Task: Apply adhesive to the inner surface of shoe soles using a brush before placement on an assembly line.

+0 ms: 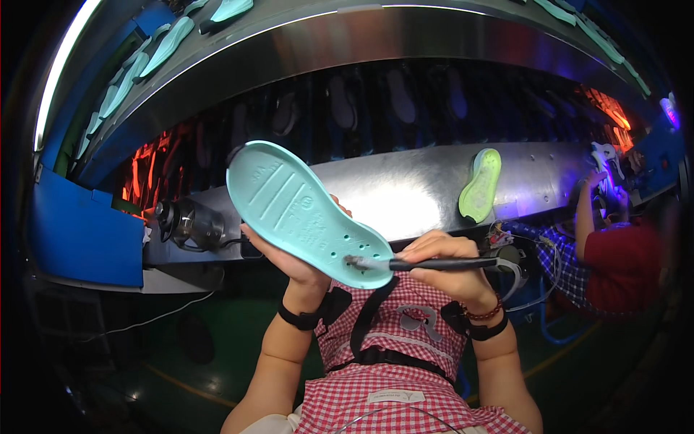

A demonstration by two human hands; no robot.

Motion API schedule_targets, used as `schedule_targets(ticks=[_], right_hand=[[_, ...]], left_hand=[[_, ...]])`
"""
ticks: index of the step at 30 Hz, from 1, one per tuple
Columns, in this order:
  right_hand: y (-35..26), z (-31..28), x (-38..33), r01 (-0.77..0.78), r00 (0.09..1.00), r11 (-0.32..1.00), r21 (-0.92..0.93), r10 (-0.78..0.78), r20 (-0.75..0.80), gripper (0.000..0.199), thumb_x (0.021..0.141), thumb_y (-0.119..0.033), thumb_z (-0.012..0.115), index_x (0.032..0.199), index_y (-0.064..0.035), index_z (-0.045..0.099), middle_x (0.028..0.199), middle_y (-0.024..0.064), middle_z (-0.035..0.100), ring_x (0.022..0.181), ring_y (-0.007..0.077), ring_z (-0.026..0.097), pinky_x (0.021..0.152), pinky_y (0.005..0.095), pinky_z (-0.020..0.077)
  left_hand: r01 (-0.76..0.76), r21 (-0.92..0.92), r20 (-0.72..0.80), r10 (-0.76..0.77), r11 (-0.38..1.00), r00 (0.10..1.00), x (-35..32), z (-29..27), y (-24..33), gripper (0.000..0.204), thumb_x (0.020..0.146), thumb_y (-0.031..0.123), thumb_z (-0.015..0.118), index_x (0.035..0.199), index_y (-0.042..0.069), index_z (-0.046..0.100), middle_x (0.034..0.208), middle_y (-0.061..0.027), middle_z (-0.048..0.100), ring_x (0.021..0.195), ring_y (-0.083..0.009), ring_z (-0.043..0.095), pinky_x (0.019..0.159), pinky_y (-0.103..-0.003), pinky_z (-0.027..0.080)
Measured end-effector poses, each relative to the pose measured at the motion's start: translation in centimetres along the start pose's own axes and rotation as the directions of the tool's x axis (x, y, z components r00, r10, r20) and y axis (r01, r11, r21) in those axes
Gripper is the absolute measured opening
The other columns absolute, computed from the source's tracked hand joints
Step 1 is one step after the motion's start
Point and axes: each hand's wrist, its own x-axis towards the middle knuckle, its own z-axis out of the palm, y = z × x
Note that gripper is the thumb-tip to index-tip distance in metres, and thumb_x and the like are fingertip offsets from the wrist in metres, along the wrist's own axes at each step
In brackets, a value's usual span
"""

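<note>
My left hand (293, 266) supports a turquoise shoe sole (285, 199) from beneath, thumb along one edge and some fingertips showing past the other. The sole's hollow inner face is turned up, with ridges at its wide end and small holes at its narrower end. In my right hand (468, 286) is a brush (463, 265) with a black handle. Its bristle tip touches the inside of the sole among the small holes. A pale hose curves away from the brush's rear end.
Behind the sole runs a metal ledge (405, 163), bearing a yellow-green sole (481, 184) to the right. A dark clear-walled jar (195, 224) stands at left. More turquoise soles (168, 47) lie on the upper conveyor. Orange-glowing heaters (148, 170) flank the machine. A co-worker in red (625, 267) handles a white shoe at right.
</note>
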Motion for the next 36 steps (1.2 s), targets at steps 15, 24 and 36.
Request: schedule_targets(ticks=[15, 24, 36], right_hand=[[-0.3, 0.6, -1.0, -0.018, 0.978, 0.924, 0.382, -0.063, 0.198, 0.022, 0.068, 0.002, 0.07, 0.09, 0.0009, 0.066, 0.09, 0.0136, 0.065, 0.086, 0.0211, 0.061, 0.077, 0.0293, 0.0483], [0.6, 0.8, -0.9, -0.039, 0.986, 0.939, 0.342, -0.019, 0.163, 0.022, 0.07, 0.006, 0.066, 0.092, 0.0019, 0.065, 0.097, 0.0139, 0.062, 0.089, 0.022, 0.06, 0.082, 0.0309, 0.0475], [3.6, 2.3, -2.4, -0.131, 0.984, 0.899, 0.418, 0.17, -0.057, 0.02, 0.075, 0.006, 0.062, 0.095, 0.0038, 0.062, 0.1, 0.0144, 0.061, 0.092, 0.0184, 0.059, 0.082, 0.0258, 0.0474]], left_hand=[[0.075, -0.039, -0.003, -0.075, 0.996, 0.997, -0.3, -1.2, 0.3, 0.095, 0.072, 0.08, 0.011, 0.109, 0.002, 0.051, 0.086, -0.0184, 0.058, 0.072, -0.0291, 0.058, 0.066, -0.042, 0.049], [0.058, 0.049, 0.006, -0.059, 0.997, 0.998, -0.1, -1.4, 0.1, 0.092, 0.075, 0.077, 0.011, 0.106, 0.001, 0.052, 0.084, -0.0182, 0.058, 0.069, -0.0292, 0.058, 0.063, -0.04, 0.049], [0.112, -0.025, -0.026, -0.112, 0.993, 0.993, -0.4, -2.1, -0.4, 0.088, 0.077, 0.075, 0.012, 0.115, 0.003, 0.046, 0.093, -0.0173, 0.058, 0.078, -0.0298, 0.058, 0.069, -0.041, 0.049]])
